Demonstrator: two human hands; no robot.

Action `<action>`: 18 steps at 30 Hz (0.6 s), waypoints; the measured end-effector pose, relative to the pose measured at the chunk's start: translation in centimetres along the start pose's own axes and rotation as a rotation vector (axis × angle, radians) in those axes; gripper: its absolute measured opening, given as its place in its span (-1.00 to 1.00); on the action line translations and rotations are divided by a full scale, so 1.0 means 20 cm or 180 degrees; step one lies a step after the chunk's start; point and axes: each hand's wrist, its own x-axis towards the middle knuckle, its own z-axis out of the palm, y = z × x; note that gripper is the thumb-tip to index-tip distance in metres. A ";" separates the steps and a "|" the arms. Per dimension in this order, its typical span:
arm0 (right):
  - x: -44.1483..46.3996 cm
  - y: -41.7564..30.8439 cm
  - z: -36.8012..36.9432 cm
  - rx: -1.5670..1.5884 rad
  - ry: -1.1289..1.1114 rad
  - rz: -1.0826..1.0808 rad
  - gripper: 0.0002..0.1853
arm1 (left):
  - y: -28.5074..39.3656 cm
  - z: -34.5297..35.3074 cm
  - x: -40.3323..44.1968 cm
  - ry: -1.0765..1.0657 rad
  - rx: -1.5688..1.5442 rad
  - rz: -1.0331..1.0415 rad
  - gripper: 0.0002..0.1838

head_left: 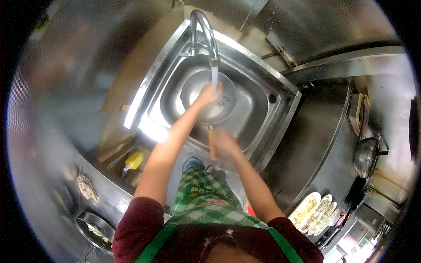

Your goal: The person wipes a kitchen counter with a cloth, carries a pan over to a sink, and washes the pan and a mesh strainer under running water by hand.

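rinsing seems underway: the left hand (211, 93) is inside the round silver metal pan (221, 110) in the rectangular steel sink (252, 111), the right hand (226, 142) beside its yellowish wooden handle (212, 145). both blur, so i can't tell their grip; next calls for a steady pan.

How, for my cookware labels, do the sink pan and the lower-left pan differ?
The sink pan is silvery; the lower-left pan is dark. Water streams into the sink pan; the lower-left pan holds pale bits. The left hand reaches into the sink pan; no hand touches the lower-left pan. Both are round.
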 end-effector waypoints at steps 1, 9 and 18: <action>0.10 -0.02 0.00 0.0694 0.0084 0.0049 -0.72 | 0.02 -0.02 0.02 0.0019 0.0442 -0.0058 -0.74; 0.32 -0.52 -0.16 0.1328 0.1832 -0.1688 -0.66 | -0.15 0.11 0.38 0.0074 0.1747 -0.0252 -0.84; 0.47 -0.32 -0.24 0.0842 0.1210 -0.1496 -0.63 | -0.23 0.14 0.22 0.0821 0.2410 0.1974 -0.85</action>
